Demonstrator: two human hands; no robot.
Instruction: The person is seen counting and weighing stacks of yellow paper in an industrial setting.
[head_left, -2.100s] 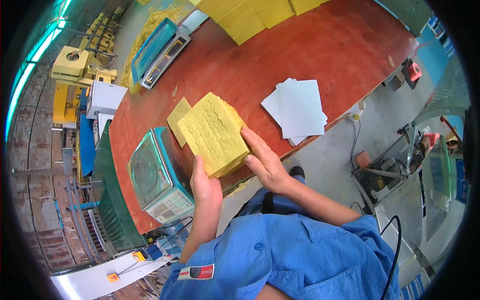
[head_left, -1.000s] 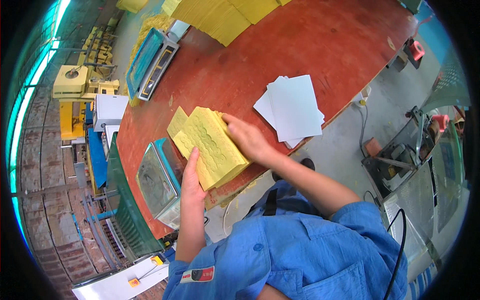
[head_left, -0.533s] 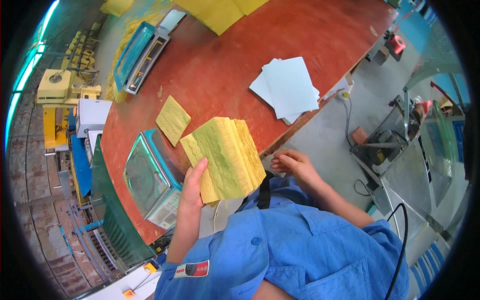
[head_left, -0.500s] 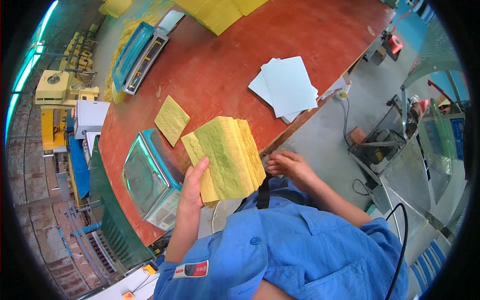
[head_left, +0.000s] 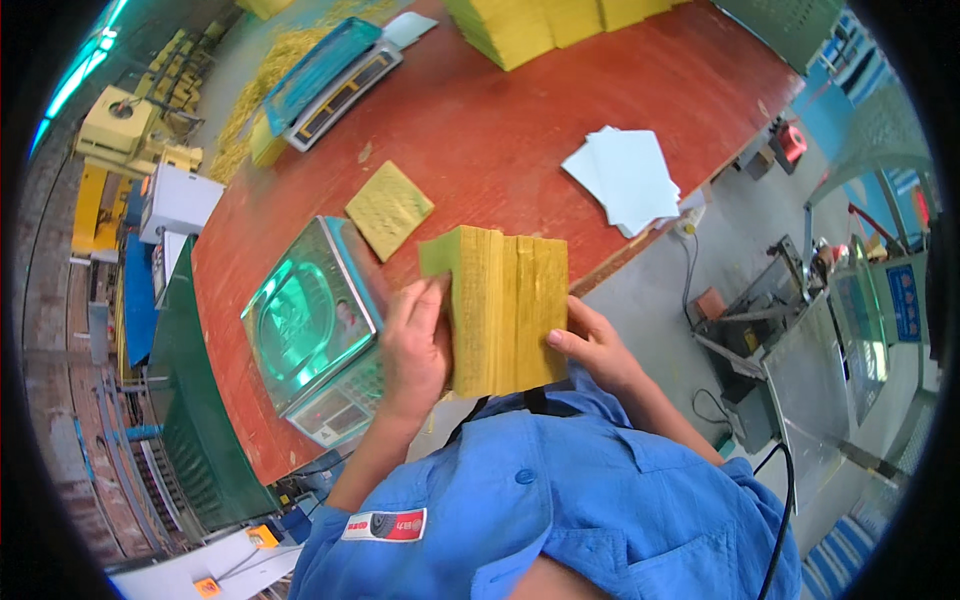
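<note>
A thick stack of yellow paper sheets (head_left: 512, 315) stands upright between my hands, its layered edges facing up at me. My left hand (head_left: 412, 350) presses on its left face, fingers bent together against a green-tinted sheet. On the other side my right hand (head_left: 600, 350) grips the stack, thumb on the edge and the other fingers partly hidden behind it. Beyond my left hand, a thin square yellow pad with a stamped pattern (head_left: 390, 210) lies on the red table (head_left: 480, 150). Left of that hand is a digital scale (head_left: 310, 320) with a clear, teal-framed cover.
Pale blue-white sheets (head_left: 632, 182) lie near the table's right edge. Large yellow paper stacks (head_left: 530, 30) stand at the far side. A second scale (head_left: 340, 95) sits at the far left. Metal-framed equipment (head_left: 780, 340) stands on the floor at right.
The yellow stack has turned so its layered edges face me instead of its patterned face. My right hand, apart from it before, now holds its right side. The view has shifted.
</note>
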